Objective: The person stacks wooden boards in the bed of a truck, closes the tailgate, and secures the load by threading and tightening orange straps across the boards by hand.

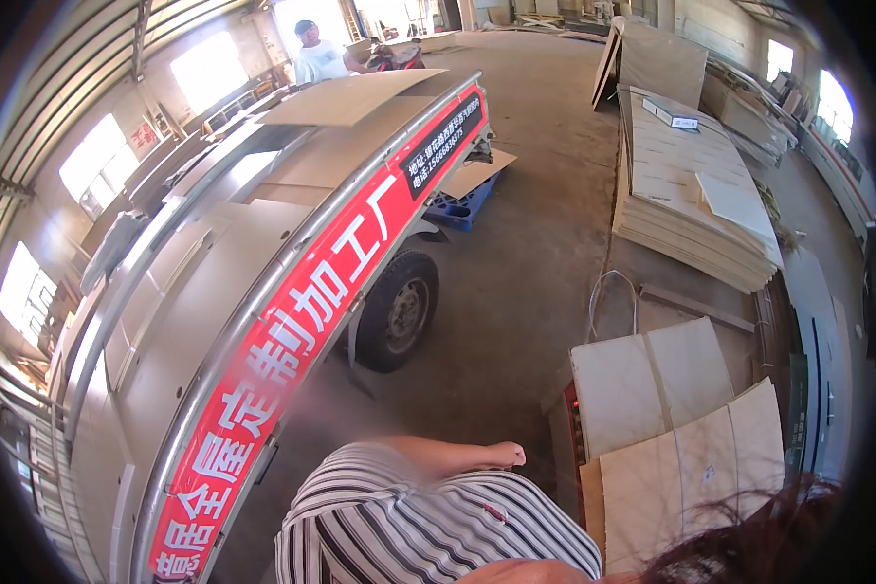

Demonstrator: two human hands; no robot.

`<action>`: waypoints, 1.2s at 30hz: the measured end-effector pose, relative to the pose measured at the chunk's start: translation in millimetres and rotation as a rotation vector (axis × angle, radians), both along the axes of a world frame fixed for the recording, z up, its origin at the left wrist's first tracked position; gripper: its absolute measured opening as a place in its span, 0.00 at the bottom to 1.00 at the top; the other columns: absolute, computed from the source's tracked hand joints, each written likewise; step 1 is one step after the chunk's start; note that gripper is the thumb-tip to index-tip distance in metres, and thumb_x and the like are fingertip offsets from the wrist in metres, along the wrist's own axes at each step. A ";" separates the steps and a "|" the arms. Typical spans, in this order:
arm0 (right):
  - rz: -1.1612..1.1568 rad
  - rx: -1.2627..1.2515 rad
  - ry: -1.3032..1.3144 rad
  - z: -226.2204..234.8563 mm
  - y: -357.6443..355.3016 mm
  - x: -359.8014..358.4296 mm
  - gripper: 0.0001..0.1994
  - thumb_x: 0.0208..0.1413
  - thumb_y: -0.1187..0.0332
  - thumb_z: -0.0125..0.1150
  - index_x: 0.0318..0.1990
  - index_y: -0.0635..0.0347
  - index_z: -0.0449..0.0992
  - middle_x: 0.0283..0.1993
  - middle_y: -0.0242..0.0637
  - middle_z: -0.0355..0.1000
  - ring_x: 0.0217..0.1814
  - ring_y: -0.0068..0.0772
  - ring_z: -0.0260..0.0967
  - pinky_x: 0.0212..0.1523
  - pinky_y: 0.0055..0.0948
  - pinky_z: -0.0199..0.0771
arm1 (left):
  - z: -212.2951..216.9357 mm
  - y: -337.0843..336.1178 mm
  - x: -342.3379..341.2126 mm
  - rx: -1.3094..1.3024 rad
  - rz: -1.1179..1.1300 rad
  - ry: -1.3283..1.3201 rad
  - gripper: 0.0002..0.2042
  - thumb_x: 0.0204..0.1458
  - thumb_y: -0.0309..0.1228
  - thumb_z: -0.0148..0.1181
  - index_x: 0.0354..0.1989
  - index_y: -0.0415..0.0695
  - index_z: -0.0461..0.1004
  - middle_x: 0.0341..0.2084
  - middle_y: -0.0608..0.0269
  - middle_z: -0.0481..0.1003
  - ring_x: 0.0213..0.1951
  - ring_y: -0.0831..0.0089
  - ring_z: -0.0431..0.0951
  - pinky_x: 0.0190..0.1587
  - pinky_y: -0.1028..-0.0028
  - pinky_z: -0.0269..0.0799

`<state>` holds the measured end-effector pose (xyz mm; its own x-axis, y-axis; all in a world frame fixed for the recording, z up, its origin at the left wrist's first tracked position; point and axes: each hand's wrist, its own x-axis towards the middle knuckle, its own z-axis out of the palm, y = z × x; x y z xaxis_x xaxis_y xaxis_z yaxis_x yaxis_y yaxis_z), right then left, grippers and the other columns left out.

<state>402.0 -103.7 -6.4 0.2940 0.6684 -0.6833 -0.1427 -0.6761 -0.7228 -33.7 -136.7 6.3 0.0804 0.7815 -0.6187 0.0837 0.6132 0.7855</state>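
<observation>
My left hand (507,455) is closed in a fist in front of my striped shirt (428,516), its forearm crossing my body toward the right. Nothing shows sticking out of the fist, and it touches no board or vehicle. My right hand is not in view; only a strip of bare skin shows at the lower edge. On my left stands a flatbed truck (204,380) with a metal side rail and a red banner (292,336) along it. Flat panels (350,100) lie on its bed.
The truck's rear wheel (399,310) stands ahead on the concrete floor (535,234). A blue pallet (465,202) sits behind it. Stacked boards (691,195) and wrapped flat packs (652,380) line the right side. A person (319,60) is beyond the truck.
</observation>
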 end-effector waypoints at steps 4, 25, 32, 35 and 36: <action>0.078 0.019 -0.004 -4.6 15.9 -1.8 0.32 0.54 0.46 0.60 0.56 0.62 0.63 0.55 0.48 0.64 0.55 0.42 0.63 0.50 0.43 0.62 | -34.2 19.7 35.7 -0.027 -0.120 -0.017 0.07 0.54 0.34 0.56 0.31 0.44 0.73 0.19 0.66 0.70 0.20 0.77 0.67 0.22 0.72 0.63; 0.146 0.382 -0.409 -30.5 46.5 46.1 0.34 0.57 0.52 0.58 0.63 0.67 0.56 0.63 0.57 0.56 0.63 0.50 0.57 0.62 0.46 0.58 | 103.0 123.1 67.7 0.458 0.545 -0.284 0.15 0.48 0.31 0.68 0.42 0.40 0.75 0.34 0.66 0.78 0.38 0.78 0.76 0.46 0.74 0.70; 0.205 0.962 -0.793 -39.0 115.7 20.0 0.35 0.58 0.54 0.57 0.66 0.69 0.53 0.66 0.60 0.54 0.66 0.53 0.55 0.66 0.46 0.56 | 200.2 94.4 -55.2 0.625 0.378 -0.117 0.23 0.44 0.33 0.69 0.49 0.37 0.72 0.39 0.65 0.76 0.43 0.76 0.74 0.51 0.73 0.69; 0.304 1.155 -0.645 -96.3 129.2 -11.1 0.36 0.59 0.55 0.57 0.67 0.69 0.52 0.67 0.61 0.53 0.68 0.54 0.54 0.67 0.47 0.56 | 223.4 76.2 -113.7 0.571 0.437 0.078 0.20 0.46 0.38 0.69 0.40 0.35 0.74 0.31 0.64 0.77 0.33 0.78 0.75 0.39 0.74 0.71; 0.334 1.224 -0.551 -67.3 118.4 -46.0 0.35 0.56 0.62 0.58 0.66 0.69 0.52 0.66 0.60 0.55 0.67 0.53 0.55 0.67 0.47 0.57 | 230.1 66.1 -133.9 0.508 0.442 0.209 0.19 0.48 0.39 0.68 0.38 0.36 0.74 0.30 0.65 0.77 0.32 0.78 0.75 0.37 0.75 0.71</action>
<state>356.0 14.7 -73.6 0.0406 0.8439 0.5349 0.3941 0.4784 -0.7847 -167.6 -70.6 236.4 -0.3918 0.9098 -0.1366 0.0916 0.1863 0.9782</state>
